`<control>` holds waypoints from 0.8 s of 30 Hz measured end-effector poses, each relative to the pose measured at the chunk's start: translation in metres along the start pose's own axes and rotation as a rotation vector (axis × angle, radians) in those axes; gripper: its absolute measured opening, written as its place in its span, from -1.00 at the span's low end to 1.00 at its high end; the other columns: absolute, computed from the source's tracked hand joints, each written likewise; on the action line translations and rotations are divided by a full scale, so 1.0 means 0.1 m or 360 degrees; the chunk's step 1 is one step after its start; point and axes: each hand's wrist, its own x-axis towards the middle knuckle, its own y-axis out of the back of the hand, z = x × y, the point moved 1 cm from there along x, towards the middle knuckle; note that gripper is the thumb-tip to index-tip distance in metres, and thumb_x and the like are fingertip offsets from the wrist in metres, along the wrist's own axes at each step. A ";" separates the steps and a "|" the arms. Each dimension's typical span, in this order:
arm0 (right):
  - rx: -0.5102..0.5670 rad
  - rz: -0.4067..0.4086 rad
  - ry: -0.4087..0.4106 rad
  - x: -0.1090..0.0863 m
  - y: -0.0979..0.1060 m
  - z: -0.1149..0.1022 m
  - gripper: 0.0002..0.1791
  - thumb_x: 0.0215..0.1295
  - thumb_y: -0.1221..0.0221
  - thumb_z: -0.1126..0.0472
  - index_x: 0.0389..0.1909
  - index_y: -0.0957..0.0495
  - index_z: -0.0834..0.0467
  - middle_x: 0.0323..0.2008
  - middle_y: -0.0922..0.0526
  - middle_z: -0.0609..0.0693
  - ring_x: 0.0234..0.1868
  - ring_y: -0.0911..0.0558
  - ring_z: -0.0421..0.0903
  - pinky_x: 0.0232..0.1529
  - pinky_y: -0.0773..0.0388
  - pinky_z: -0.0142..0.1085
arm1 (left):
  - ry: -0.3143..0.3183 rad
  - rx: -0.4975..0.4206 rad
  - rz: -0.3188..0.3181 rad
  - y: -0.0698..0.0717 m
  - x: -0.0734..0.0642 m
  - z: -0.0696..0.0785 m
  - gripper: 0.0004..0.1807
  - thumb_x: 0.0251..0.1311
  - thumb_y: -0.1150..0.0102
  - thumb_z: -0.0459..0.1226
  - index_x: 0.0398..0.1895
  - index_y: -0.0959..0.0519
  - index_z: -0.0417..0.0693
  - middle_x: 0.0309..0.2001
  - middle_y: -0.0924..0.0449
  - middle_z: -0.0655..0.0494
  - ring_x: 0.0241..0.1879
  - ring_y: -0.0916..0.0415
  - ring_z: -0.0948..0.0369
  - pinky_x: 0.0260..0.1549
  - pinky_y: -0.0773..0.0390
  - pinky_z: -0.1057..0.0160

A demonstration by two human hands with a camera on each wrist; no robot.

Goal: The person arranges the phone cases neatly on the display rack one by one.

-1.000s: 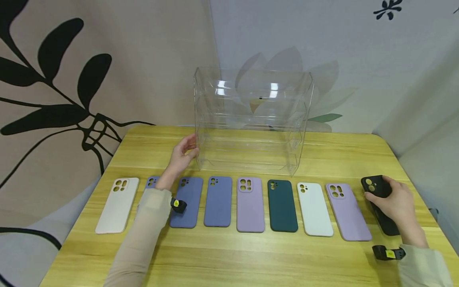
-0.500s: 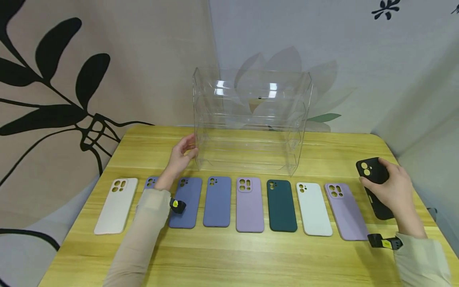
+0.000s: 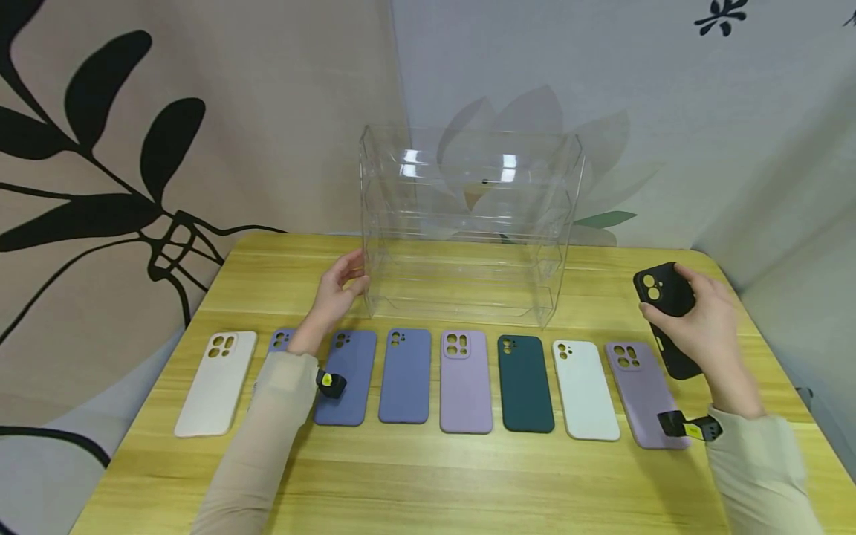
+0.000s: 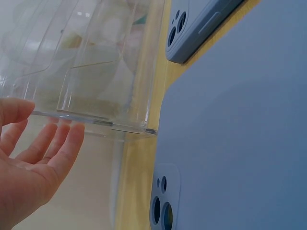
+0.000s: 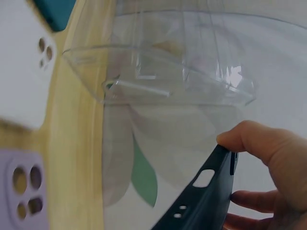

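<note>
My right hand (image 3: 709, 316) holds a black phone case (image 3: 669, 292) by its long sides, raised over the right part of the table. In the right wrist view the thumb sits on one edge of the case, with fingers on the other side. My left hand (image 3: 339, 286) grips the left side panel of a clear tiered display rack (image 3: 461, 223), thumb on one face and fingers on the other in the left wrist view. Below the black case lies a light purple phone case (image 3: 645, 394), partly covered by the right wrist's camera.
Phone cases lie in a row before the rack: white (image 3: 217, 383), several blue ones such as this blue case (image 3: 406, 375), purple (image 3: 467, 394), dark green (image 3: 527, 383) and another white case (image 3: 587, 390). My left forearm hides much of one blue case. A patterned curtain (image 3: 287, 111) hangs behind.
My right hand has lifted the black phone case off the table and carried it up and leftward, toward the rack. The left hand stays at the rack's side.
</note>
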 end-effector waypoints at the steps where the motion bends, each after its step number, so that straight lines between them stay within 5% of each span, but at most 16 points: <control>1: 0.0014 0.0006 0.0011 0.02 -0.01 -0.03 -0.21 -0.08 -0.31 0.28 0.22 -0.27 0.44 0.04 -0.35 0.52 0.02 -0.31 0.39 -0.13 -0.24 0.18 | 0.0013 -0.0004 -0.0008 -0.01 -0.01 0.04 -0.45 0.26 0.05 -0.56 0.33 -0.18 -0.34 0.27 -0.23 -0.33 0.14 -0.27 -0.12 -0.24 -0.46 0.51; 17: 0.0199 0.0117 0.0195 0.26 -0.09 -0.64 -0.22 -0.13 -0.36 0.28 0.21 -0.34 0.36 0.05 -0.41 0.42 0.06 -0.35 0.32 -0.04 -0.24 0.16 | -0.0028 0.0014 0.0018 0.00 -0.01 0.00 -0.45 0.25 0.03 -0.56 0.33 -0.20 -0.31 0.24 -0.28 -0.30 0.12 -0.29 -0.14 -0.25 -0.46 0.49; 24: 0.0275 0.0113 0.0278 0.36 -0.11 -0.90 -0.22 -0.11 -0.36 0.27 0.23 -0.34 0.33 0.07 -0.42 0.40 0.04 -0.36 0.30 -0.09 -0.29 0.13 | -0.0171 -0.0034 0.0023 0.01 -0.03 -0.02 -0.49 0.24 -0.06 -0.46 0.28 -0.31 -0.21 0.17 -0.38 -0.23 0.01 -0.38 0.02 -0.23 -0.49 0.41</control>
